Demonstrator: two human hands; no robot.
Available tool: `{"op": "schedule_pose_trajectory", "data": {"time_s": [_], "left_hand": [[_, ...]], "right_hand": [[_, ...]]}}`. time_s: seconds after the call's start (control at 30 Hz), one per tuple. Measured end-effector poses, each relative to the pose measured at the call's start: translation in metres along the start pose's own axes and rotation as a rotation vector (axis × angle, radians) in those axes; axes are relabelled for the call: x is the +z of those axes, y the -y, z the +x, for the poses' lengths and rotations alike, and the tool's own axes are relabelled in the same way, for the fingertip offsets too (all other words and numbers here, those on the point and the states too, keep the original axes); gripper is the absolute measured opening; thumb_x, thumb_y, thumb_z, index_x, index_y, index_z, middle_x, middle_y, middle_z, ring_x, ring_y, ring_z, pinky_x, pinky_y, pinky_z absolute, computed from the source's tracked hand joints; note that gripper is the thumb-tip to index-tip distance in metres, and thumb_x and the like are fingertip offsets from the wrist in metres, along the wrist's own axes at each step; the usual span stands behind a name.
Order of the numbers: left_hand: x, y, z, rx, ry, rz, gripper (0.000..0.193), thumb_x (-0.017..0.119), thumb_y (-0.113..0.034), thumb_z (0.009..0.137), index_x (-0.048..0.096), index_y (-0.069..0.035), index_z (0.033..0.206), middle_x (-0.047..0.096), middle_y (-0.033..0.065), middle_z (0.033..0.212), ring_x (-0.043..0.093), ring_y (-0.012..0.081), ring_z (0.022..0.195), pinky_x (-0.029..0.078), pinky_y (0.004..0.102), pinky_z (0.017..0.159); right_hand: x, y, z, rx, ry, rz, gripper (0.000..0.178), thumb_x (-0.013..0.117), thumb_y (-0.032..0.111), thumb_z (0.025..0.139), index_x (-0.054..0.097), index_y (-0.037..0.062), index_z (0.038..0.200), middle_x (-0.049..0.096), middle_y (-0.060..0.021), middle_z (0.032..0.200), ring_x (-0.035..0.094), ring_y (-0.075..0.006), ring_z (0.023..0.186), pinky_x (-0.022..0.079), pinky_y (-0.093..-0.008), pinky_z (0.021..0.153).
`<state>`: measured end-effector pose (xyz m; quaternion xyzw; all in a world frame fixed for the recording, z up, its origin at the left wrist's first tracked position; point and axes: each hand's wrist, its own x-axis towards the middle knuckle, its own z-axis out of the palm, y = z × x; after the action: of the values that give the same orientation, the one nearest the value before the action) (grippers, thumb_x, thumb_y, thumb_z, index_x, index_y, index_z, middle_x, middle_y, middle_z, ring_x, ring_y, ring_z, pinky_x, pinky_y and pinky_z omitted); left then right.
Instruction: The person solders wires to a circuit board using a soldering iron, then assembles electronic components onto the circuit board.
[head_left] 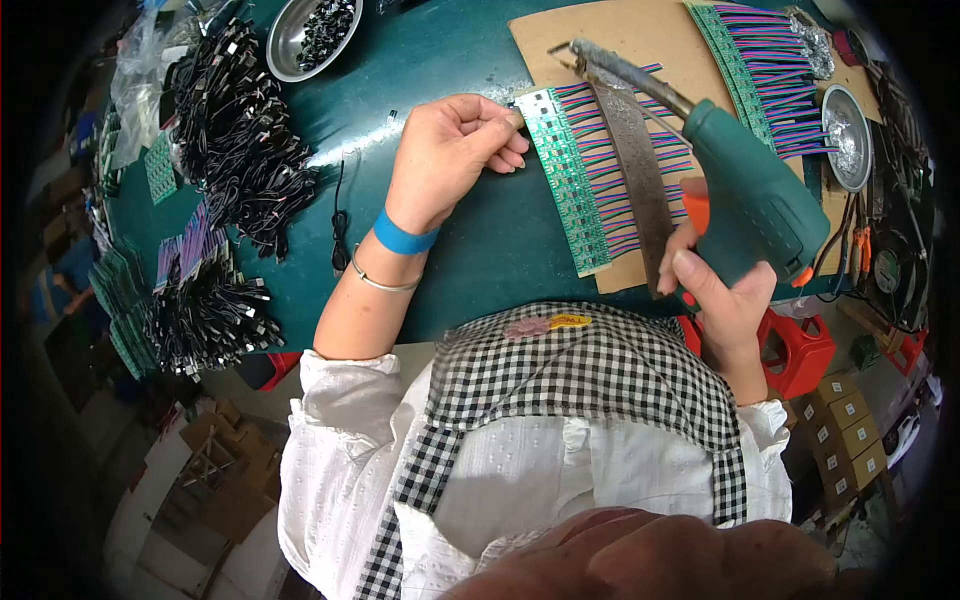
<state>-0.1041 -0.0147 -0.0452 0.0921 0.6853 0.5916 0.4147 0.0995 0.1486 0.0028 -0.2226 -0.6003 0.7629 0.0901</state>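
Observation:
My right hand (pixel 715 290) is wrapped round the grip of a green soldering gun (pixel 755 190) with an orange trigger. Its metal tip points to the far left, above a brown metal bar (pixel 635 170). That bar lies across the coloured wires of a green circuit board panel (pixel 565 180). At the panel's far left corner, the thumb and forefinger of my left hand (pixel 455 145) are pinched together. A small dark part (pixel 513 104) shows at their tips, touching or close to the panel edge; my fingers hide most of it.
Another wired panel (pixel 735 75) rests on the brown board (pixel 560 40) at the right. Beside it stands a metal dish (pixel 847 140). A bowl (pixel 283 50) of small black parts is at the far left, near bundled black cables (pixel 235 130). One loose cable (pixel 340 225) lies left of my forearm.

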Motion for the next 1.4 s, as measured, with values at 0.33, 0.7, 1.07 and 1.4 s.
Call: {"op": "schedule_pose_trajectory", "data": {"time_s": [0.33, 0.7, 1.07, 1.4], "left_hand": [[-0.002, 0.007, 0.008, -0.035, 0.044, -0.032, 0.014, 0.06, -0.007, 0.085, 0.061, 0.007, 0.088, 0.066, 0.0111, 0.075, 0.063, 0.0129, 0.063, 0.052, 0.0224, 0.059], [0.001, 0.013, 0.007, 0.011, 0.026, -0.092, 0.014, 0.061, -0.008, 0.086, 0.061, 0.005, 0.086, 0.067, 0.0107, 0.075, 0.063, 0.0128, 0.062, 0.052, 0.0226, 0.06], [-0.002, 0.014, 0.009, 0.003, 0.054, -0.108, 0.013, 0.061, -0.007, 0.085, 0.061, 0.005, 0.086, 0.067, 0.0111, 0.075, 0.063, 0.013, 0.063, 0.053, 0.023, 0.06], [-0.001, 0.015, 0.008, 0.006, 0.044, -0.106, 0.012, 0.06, -0.007, 0.085, 0.061, 0.005, 0.086, 0.067, 0.0116, 0.075, 0.063, 0.0134, 0.063, 0.053, 0.0233, 0.06]], "right_hand": [[-0.016, -0.008, -0.015, 0.025, 0.067, -0.006, 0.05, 0.062, -0.005, 0.08, 0.042, -0.0089, 0.126, 0.051, -0.0216, 0.124, 0.057, -0.0122, 0.069, 0.052, -0.0235, 0.054], [-0.017, -0.011, -0.014, 0.046, 0.092, -0.035, 0.044, 0.063, -0.004, 0.08, 0.046, -0.009, 0.121, 0.054, -0.0182, 0.117, 0.057, -0.0123, 0.068, 0.052, -0.0231, 0.053], [-0.011, -0.013, -0.016, 0.155, -0.003, -0.029, 0.046, 0.066, 0.002, 0.078, 0.042, -0.0083, 0.117, 0.05, -0.0152, 0.102, 0.055, -0.0158, 0.059, 0.047, -0.0249, 0.047], [-0.009, -0.006, -0.014, 0.177, 0.011, -0.068, 0.044, 0.066, 0.002, 0.079, 0.043, -0.008, 0.115, 0.053, -0.0156, 0.095, 0.055, -0.016, 0.059, 0.047, -0.025, 0.048]]}}
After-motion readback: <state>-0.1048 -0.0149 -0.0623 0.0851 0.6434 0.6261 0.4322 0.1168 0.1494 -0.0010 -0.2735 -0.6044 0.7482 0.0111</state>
